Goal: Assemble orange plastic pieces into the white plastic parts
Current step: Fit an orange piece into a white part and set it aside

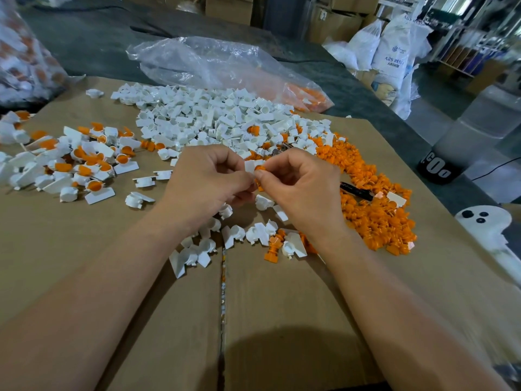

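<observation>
My left hand [207,180] and my right hand [300,187] meet over the middle of the cardboard. Between their fingertips sits a small white part [250,165] with an orange piece [260,167] at its opening; the left fingers pinch the white part, the right fingers pinch the orange piece. A big heap of loose white parts [214,117] lies behind the hands. Loose orange pieces [375,204] spread along the right. White parts with orange pieces inside [84,162] lie in a pile at the left.
Flattened cardboard [282,306] covers the table. Several loose white parts [197,252] lie below my hands. A clear plastic bag [214,63] lies at the back, another filled bag [25,52] at far left. A black pen [356,191] rests among the orange pieces.
</observation>
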Available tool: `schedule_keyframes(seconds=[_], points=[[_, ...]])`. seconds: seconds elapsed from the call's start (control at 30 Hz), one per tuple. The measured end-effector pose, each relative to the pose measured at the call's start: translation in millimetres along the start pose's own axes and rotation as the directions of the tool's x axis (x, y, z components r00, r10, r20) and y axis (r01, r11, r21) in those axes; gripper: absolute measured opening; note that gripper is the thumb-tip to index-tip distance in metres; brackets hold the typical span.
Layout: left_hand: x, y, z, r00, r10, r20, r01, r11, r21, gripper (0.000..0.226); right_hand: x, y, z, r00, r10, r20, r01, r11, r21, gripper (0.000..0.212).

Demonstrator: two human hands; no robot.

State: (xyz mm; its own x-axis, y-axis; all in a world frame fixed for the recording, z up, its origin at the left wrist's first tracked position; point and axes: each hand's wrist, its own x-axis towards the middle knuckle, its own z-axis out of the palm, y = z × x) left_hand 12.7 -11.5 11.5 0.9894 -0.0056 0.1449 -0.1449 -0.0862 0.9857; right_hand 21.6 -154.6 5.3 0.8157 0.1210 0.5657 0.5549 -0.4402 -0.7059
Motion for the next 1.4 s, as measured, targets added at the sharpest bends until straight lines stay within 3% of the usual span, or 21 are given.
schedule_keyframes(seconds=[0.4, 0.73, 1.17, 1.4], points=[[-0.3, 4.0, -3.8, 1.0, -0.028, -0.005, 0.028, 0.995, -0.091, 0.021, 2.7, 3.1, -7.3, 0.983, -0.132, 0.128, 0.142, 0.987, -0.076, 0.029], [0.6, 2.6, -7.1, 0.998, -0.05, 0.04, 0.052, 0.998, -0.035, 0.015, 1.7, 6.3, -7.2, 0.978, 0.014, 0.206, -0.037, 0.993, 0.11, 0.04], [-0.8, 3.9, -6.3, 0.996, -0.064, 0.065, 0.068, 0.996, -0.056, 0.013, 1.3, 4.7, -9.1, 0.977, 0.049, 0.207, -0.081, 0.985, 0.149, 0.032], [-0.4, 6.2, -9.3, 0.988, -0.115, 0.103, 0.129, 0.982, -0.137, 0.015, 1.3, 3.1, -8.1, 0.984, -0.031, 0.174, -0.002, 0.983, 0.183, 0.038]])
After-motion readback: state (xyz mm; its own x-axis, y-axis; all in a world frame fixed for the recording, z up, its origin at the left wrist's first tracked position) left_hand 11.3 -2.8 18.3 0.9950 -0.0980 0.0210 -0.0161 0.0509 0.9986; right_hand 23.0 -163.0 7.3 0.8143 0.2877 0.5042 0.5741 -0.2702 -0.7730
